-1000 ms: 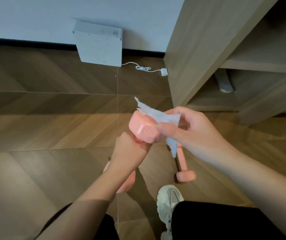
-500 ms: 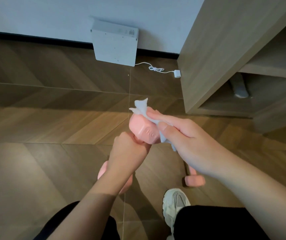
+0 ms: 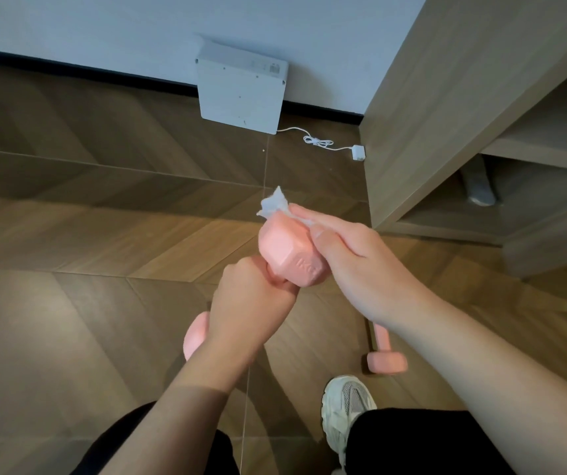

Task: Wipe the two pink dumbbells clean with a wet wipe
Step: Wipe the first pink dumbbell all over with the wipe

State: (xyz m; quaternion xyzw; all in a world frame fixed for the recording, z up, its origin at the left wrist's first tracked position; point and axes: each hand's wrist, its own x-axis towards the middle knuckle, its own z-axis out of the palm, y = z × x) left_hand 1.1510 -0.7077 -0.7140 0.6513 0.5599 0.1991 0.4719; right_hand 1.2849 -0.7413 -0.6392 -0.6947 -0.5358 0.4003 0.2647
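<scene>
The left hand point(image 3: 251, 296) grips one pink hex-headed dumbbell point(image 3: 289, 250) by its handle, and the right hand point(image 3: 354, 258) pinches a crumpled white wet wipe point(image 3: 275, 204) against its head. The second pink dumbbell point(image 3: 385, 358) lies on the wooden floor point(image 3: 103, 303) at five o'clock, likely unwiped.

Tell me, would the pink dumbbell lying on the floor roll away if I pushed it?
Probably not far: the dumbbell on the floor seems to have flat-sided ends like the held dumbbell, so it should rock and stop. It likely feels heavy for its size; the held one bears a KG mark. It looks stiff, not bendy.
</scene>
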